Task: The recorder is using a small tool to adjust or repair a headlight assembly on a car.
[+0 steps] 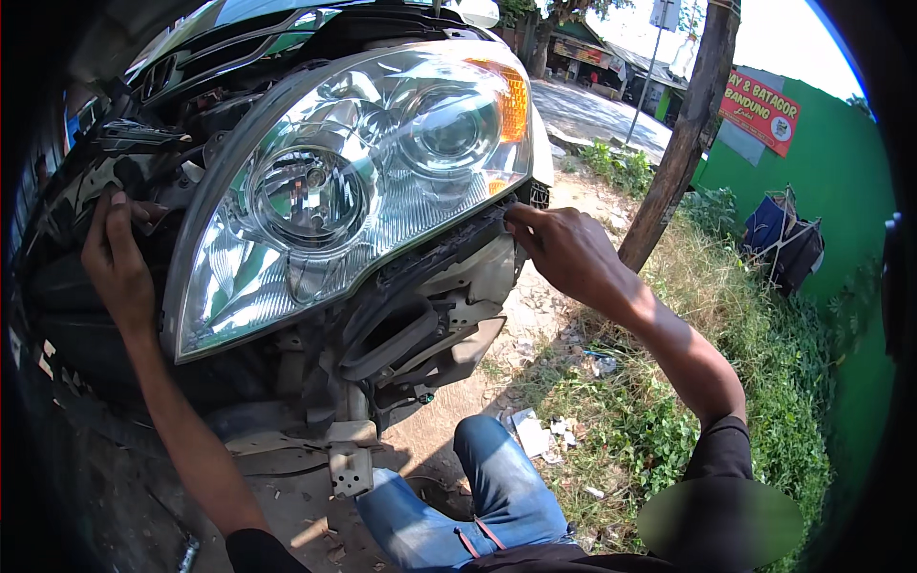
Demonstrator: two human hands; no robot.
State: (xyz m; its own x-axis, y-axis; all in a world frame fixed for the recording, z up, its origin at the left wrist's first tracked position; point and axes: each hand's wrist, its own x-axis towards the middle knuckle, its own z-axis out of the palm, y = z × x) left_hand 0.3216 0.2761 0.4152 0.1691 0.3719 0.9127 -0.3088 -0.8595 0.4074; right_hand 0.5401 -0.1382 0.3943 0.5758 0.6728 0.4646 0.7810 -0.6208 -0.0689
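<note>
A large clear car headlight (382, 181) with an amber section sits at the car's front corner. Near its inner side, my left hand (119, 253) is closed among engine-bay parts, holding something I cannot make out, beside a small bracket (153, 215). At the headlight's lower outer end, my right hand (559, 248) pinches the dark plastic strip (439, 253) running beneath the lens. Exposed metal brackets (349, 458) and a dark curved housing (387, 339) hang below the headlight.
My knees in jeans (487, 477) are below. A leaning wooden post (659, 191), a green wall (845, 267) with a red banner, and dark hanging bags (778, 244) stand at right. Weeds (707, 372) and litter cover the ground; a road (587, 110) runs behind.
</note>
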